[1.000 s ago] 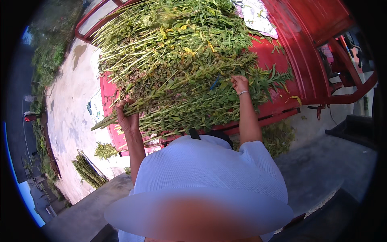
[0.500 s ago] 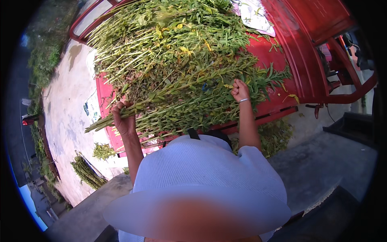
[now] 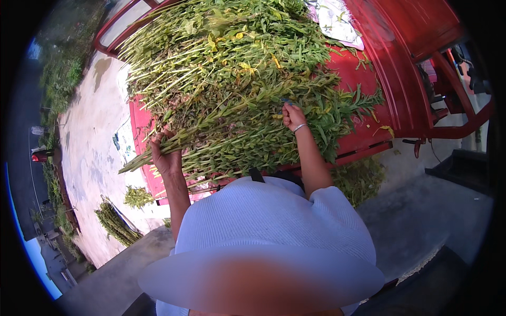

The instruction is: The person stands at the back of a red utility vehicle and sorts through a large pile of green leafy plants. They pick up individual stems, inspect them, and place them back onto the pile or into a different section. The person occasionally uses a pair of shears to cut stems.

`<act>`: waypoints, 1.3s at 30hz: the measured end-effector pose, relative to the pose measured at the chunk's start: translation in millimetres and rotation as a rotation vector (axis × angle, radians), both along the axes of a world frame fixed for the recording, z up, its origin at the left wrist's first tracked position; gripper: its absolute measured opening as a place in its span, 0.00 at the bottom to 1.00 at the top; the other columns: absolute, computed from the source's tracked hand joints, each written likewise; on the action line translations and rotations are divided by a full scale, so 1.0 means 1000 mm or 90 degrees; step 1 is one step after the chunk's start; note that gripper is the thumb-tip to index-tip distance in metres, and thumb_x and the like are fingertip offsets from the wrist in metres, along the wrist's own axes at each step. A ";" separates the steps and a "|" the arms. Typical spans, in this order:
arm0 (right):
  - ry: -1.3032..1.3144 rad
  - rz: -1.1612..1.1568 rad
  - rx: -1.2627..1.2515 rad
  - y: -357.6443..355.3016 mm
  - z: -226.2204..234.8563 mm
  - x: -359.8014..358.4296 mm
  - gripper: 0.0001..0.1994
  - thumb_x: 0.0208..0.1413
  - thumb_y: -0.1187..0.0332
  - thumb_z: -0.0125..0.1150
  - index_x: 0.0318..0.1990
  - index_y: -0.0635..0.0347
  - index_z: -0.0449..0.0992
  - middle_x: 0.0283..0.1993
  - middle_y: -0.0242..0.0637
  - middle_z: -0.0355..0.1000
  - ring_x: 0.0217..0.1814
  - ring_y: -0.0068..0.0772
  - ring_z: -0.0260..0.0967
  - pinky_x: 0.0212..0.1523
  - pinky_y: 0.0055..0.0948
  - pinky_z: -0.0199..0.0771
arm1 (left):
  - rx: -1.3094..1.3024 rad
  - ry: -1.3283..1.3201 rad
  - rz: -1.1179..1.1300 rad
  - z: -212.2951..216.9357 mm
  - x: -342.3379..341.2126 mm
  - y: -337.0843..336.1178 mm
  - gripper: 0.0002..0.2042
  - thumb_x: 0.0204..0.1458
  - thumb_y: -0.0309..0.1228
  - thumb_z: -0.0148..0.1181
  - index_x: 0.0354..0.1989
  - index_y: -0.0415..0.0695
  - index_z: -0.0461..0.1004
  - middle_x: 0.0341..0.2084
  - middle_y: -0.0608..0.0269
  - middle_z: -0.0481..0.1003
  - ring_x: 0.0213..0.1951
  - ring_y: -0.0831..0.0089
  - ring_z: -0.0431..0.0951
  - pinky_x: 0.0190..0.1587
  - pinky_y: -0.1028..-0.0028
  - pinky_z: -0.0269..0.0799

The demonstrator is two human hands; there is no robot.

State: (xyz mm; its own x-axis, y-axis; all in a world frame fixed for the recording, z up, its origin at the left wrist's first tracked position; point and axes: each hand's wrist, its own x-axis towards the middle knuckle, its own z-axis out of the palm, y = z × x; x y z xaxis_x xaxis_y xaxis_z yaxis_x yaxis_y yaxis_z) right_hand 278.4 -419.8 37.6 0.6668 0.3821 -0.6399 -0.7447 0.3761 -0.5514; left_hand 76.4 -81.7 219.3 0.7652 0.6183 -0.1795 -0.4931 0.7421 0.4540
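My left hand [image 3: 166,155] is closed around the cut lower ends of a bunch of leafy green stalks [image 3: 211,122], which look like sesame with pods along the stems. The bunch slants up to the right across the pile, its bare ends sticking out left of my hand. My right hand [image 3: 293,116], with a pale band at the wrist, is closed over the leafy part. A small blue piece [image 3: 285,99] shows at its fingertips; what the fingers hold is too small to make out. More cut stalks [image 3: 226,154] lie just under and in front of both hands.
A thick heap of cut stalks [image 3: 211,42] covers the red vehicle bed [image 3: 352,73]. A white cloth [image 3: 337,23] lies at the far right, beside the red cab [image 3: 406,26]. Tied-looking stalks [image 3: 117,224] lie on pale ground at left. Red rails [image 3: 113,39] stand far left.
My right hand has moved left and slightly up over the stalks, and the blue piece now shows by its fingers. My left hand keeps its grip on the bunch.
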 end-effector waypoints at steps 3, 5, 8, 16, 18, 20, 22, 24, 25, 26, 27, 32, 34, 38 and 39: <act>0.072 -0.417 0.127 -0.090 -0.030 0.028 0.15 0.61 0.55 0.44 0.27 0.54 0.65 0.19 0.26 0.57 0.15 0.21 0.49 0.14 0.25 0.51 | -0.047 0.046 0.051 -0.011 -0.006 0.009 0.11 0.50 0.38 0.59 0.28 0.41 0.73 0.31 0.60 0.72 0.44 0.59 0.72 0.57 0.41 0.55; 0.025 -0.555 0.060 -0.161 -0.037 0.037 0.15 0.62 0.54 0.42 0.29 0.55 0.66 0.19 0.26 0.58 0.15 0.21 0.51 0.14 0.24 0.52 | -0.058 0.087 0.077 -0.020 -0.009 0.016 0.11 0.49 0.38 0.59 0.26 0.43 0.75 0.29 0.60 0.73 0.44 0.59 0.72 0.56 0.42 0.56; -0.077 -0.547 -0.117 -0.209 -0.004 0.029 0.15 0.62 0.56 0.41 0.34 0.58 0.67 0.20 0.27 0.59 0.17 0.20 0.56 0.15 0.21 0.54 | -0.023 0.048 0.045 -0.025 -0.020 0.014 0.10 0.48 0.38 0.60 0.25 0.43 0.75 0.29 0.60 0.74 0.43 0.59 0.72 0.57 0.44 0.56; -0.133 -0.052 -0.241 -0.098 -0.002 0.027 0.18 0.52 0.53 0.59 0.32 0.61 0.69 0.25 0.30 0.68 0.25 0.19 0.67 0.21 0.20 0.67 | 0.066 0.011 -0.058 -0.026 -0.035 -0.001 0.12 0.49 0.39 0.59 0.28 0.42 0.72 0.32 0.64 0.73 0.43 0.63 0.70 0.56 0.56 0.57; -0.161 0.078 -0.385 -0.072 0.001 0.033 0.18 0.52 0.53 0.59 0.27 0.61 0.71 0.21 0.32 0.67 0.24 0.19 0.67 0.20 0.22 0.66 | 0.119 0.001 -0.062 -0.025 -0.038 -0.006 0.10 0.52 0.39 0.57 0.27 0.46 0.71 0.31 0.66 0.71 0.42 0.65 0.70 0.56 0.59 0.56; -0.316 0.192 -0.586 -0.075 -0.026 0.045 0.19 0.52 0.53 0.57 0.22 0.61 0.70 0.18 0.35 0.66 0.20 0.27 0.66 0.20 0.29 0.66 | 0.116 -0.069 -0.128 -0.016 -0.031 -0.014 0.10 0.51 0.37 0.57 0.27 0.44 0.72 0.31 0.65 0.71 0.43 0.65 0.70 0.55 0.63 0.58; -0.448 0.299 -0.735 -0.068 -0.031 0.046 0.20 0.53 0.54 0.56 0.19 0.61 0.71 0.18 0.39 0.66 0.20 0.35 0.66 0.21 0.35 0.67 | 0.153 -0.051 -0.133 -0.013 -0.033 -0.019 0.07 0.52 0.36 0.56 0.26 0.48 0.70 0.30 0.68 0.70 0.42 0.67 0.69 0.54 0.64 0.57; -0.561 0.400 -0.835 -0.056 0.007 0.029 0.18 0.52 0.56 0.55 0.19 0.62 0.72 0.21 0.43 0.68 0.24 0.42 0.67 0.25 0.39 0.67 | 0.185 -0.020 -0.123 -0.016 -0.043 -0.021 0.06 0.52 0.35 0.56 0.27 0.49 0.69 0.30 0.69 0.70 0.42 0.68 0.69 0.54 0.63 0.57; -0.650 0.433 -0.891 -0.050 0.024 0.020 0.16 0.53 0.58 0.53 0.23 0.62 0.73 0.22 0.46 0.68 0.25 0.52 0.65 0.27 0.43 0.66 | 0.216 -0.025 -0.124 -0.014 -0.043 -0.023 0.06 0.52 0.34 0.56 0.27 0.50 0.67 0.29 0.71 0.68 0.42 0.69 0.68 0.54 0.60 0.56; -0.732 0.401 -0.818 -0.045 0.035 0.008 0.16 0.54 0.59 0.52 0.22 0.62 0.72 0.21 0.44 0.68 0.25 0.48 0.65 0.26 0.41 0.65 | 0.236 -0.027 -0.140 -0.012 -0.043 -0.025 0.07 0.52 0.34 0.57 0.26 0.50 0.66 0.28 0.71 0.67 0.42 0.69 0.68 0.54 0.60 0.56; -0.810 0.367 -0.740 -0.040 0.044 -0.003 0.16 0.54 0.59 0.52 0.22 0.63 0.70 0.20 0.43 0.67 0.24 0.44 0.66 0.25 0.40 0.64 | 0.257 -0.029 -0.154 -0.009 -0.043 -0.028 0.08 0.52 0.34 0.57 0.26 0.50 0.65 0.28 0.71 0.66 0.42 0.69 0.68 0.54 0.60 0.56; -0.633 0.214 -0.394 -0.069 0.072 -0.036 0.17 0.56 0.60 0.51 0.20 0.62 0.65 0.15 0.30 0.58 0.18 0.24 0.54 0.21 0.30 0.57 | 0.282 -0.052 -0.174 0.000 -0.030 -0.029 0.09 0.51 0.35 0.57 0.26 0.50 0.63 0.28 0.71 0.65 0.43 0.69 0.68 0.55 0.60 0.55; -0.465 0.174 -0.473 -0.129 0.081 -0.044 0.17 0.58 0.60 0.49 0.21 0.62 0.64 0.16 0.26 0.56 0.18 0.19 0.53 0.20 0.28 0.56 | 0.255 -0.060 -0.153 0.003 -0.026 -0.026 0.09 0.51 0.36 0.58 0.26 0.50 0.64 0.29 0.71 0.67 0.43 0.68 0.69 0.56 0.59 0.55; -0.217 0.629 -1.084 -0.238 0.068 -0.076 0.26 0.41 0.50 0.66 0.41 0.63 0.71 0.40 0.45 0.71 0.42 0.38 0.71 0.41 0.40 0.71 | 0.214 -0.072 -0.128 0.014 -0.020 -0.026 0.09 0.50 0.37 0.59 0.26 0.50 0.66 0.30 0.71 0.69 0.44 0.67 0.70 0.59 0.56 0.53; -0.217 0.597 -1.068 -0.247 0.076 -0.085 0.32 0.39 0.49 0.68 0.47 0.63 0.69 0.46 0.48 0.69 0.48 0.41 0.69 0.45 0.42 0.70 | 0.223 -0.106 -0.138 0.022 -0.015 -0.029 0.09 0.50 0.37 0.60 0.26 0.50 0.66 0.30 0.71 0.69 0.44 0.67 0.70 0.59 0.55 0.53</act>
State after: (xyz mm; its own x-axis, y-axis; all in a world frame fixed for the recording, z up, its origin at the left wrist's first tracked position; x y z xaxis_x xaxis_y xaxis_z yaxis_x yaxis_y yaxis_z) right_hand 193.5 -667.0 113.4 0.8020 -0.1289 -0.5832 -0.1669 -0.9859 -0.0117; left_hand 61.0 -110.2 241.1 0.8843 0.4425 0.1491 -0.4314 0.6518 0.6238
